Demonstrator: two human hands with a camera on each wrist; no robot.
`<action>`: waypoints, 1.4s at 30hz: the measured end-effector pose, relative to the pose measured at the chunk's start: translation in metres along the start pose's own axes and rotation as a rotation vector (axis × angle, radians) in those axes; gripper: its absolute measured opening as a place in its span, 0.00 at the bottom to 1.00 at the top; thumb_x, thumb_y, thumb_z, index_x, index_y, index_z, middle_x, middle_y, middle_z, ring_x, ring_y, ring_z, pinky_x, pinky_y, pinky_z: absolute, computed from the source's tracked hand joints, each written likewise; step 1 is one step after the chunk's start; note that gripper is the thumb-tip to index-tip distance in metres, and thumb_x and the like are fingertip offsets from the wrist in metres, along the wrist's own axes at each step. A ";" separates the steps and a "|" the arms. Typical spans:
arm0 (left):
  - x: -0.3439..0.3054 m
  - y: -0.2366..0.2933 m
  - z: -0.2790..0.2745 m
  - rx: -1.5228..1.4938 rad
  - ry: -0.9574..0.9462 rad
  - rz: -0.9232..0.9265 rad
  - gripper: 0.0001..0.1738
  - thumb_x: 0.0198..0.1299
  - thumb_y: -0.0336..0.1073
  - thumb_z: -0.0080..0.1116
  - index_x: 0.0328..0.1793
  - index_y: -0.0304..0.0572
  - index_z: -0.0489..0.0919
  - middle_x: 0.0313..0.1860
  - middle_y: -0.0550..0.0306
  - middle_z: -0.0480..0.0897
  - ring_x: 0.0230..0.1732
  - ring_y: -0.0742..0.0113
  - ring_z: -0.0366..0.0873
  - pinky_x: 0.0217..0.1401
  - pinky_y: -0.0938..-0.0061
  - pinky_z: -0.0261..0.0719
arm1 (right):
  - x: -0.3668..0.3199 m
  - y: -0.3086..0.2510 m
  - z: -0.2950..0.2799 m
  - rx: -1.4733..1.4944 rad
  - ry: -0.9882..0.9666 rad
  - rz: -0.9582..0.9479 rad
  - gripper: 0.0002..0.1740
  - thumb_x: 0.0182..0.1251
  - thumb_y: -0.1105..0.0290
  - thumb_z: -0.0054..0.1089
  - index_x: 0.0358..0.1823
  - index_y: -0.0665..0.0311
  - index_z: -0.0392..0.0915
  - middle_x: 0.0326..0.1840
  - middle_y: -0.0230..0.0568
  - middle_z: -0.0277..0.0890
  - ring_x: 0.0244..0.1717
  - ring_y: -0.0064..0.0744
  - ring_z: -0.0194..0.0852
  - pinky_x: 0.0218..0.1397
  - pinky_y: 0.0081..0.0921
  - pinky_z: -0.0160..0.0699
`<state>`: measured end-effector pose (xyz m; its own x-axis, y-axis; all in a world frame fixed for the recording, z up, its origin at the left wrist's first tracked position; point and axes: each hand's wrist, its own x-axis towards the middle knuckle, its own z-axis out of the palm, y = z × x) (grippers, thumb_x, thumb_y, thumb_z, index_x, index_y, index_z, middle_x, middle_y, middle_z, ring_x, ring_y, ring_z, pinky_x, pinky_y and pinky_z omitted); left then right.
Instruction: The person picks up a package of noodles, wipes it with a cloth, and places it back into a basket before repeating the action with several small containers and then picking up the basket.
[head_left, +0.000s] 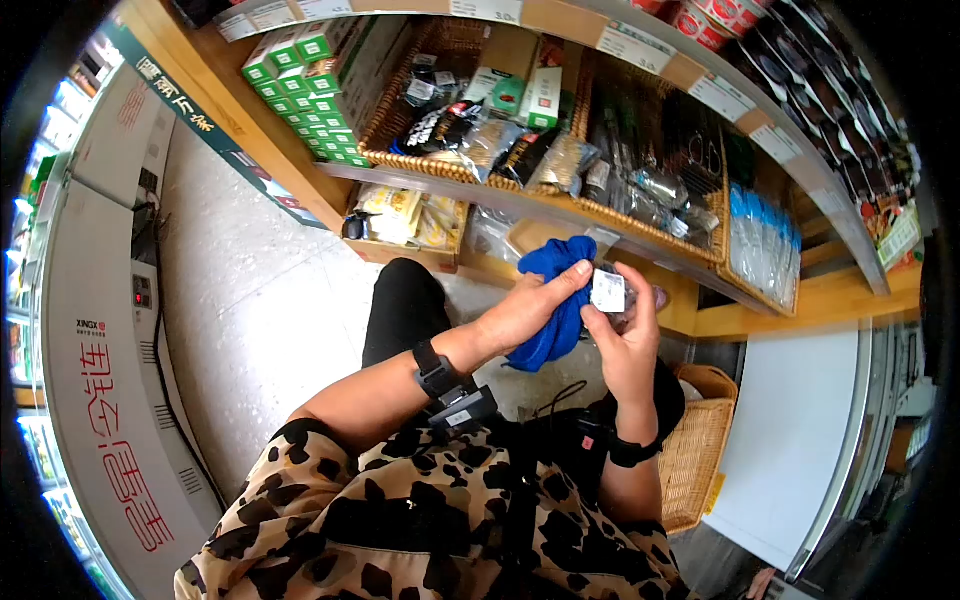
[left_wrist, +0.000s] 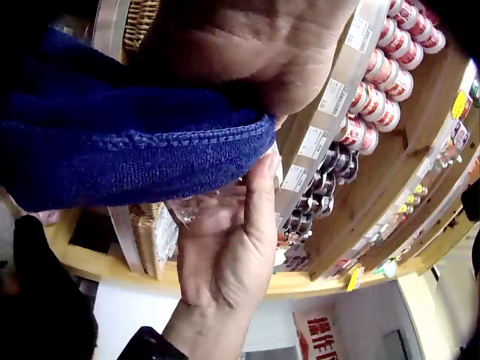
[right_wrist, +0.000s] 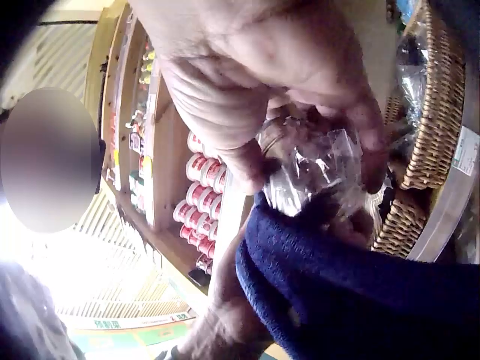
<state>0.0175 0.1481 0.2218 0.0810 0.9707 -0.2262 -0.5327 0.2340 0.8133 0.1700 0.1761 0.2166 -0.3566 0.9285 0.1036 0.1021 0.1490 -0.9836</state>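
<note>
In the head view the left hand [head_left: 525, 310] grips a bunched blue cloth [head_left: 545, 345], thumb on top. Beside it the right hand [head_left: 630, 345] pinches a small clear packet with a white label [head_left: 608, 291] between thumb and fingers. The right wrist view shows the crinkled clear packet [right_wrist: 319, 169] under the right hand [right_wrist: 247, 67], touching the blue cloth [right_wrist: 352, 277]. Folded cloth [left_wrist: 135, 157] covers much of the left wrist view, with the right hand [left_wrist: 225, 247] behind it. What the packet contains is unclear.
A shelf edge [head_left: 640, 245] runs just beyond the hands, with wicker baskets [head_left: 375, 125] of packaged goods and stacked green boxes [head_left: 320, 100]. A wicker basket [head_left: 700, 450] stands low at the right. At the left is a white freezer cabinet [head_left: 110, 400].
</note>
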 end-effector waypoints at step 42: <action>-0.043 -0.070 -0.265 -0.219 0.749 0.063 0.16 0.61 0.44 0.54 0.46 0.38 0.75 0.33 0.60 0.78 0.31 0.70 0.77 0.35 0.76 0.76 | 0.411 0.031 0.182 0.016 -0.067 -0.074 0.15 0.59 0.62 0.63 0.45 0.57 0.73 0.37 0.29 0.73 0.33 0.22 0.65 0.27 0.20 0.65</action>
<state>-0.1717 0.0758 0.0326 -0.5037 0.6678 -0.5480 -0.6777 0.0879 0.7301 -0.1424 0.5009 0.2016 -0.4242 0.8902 0.1662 0.0588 0.2102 -0.9759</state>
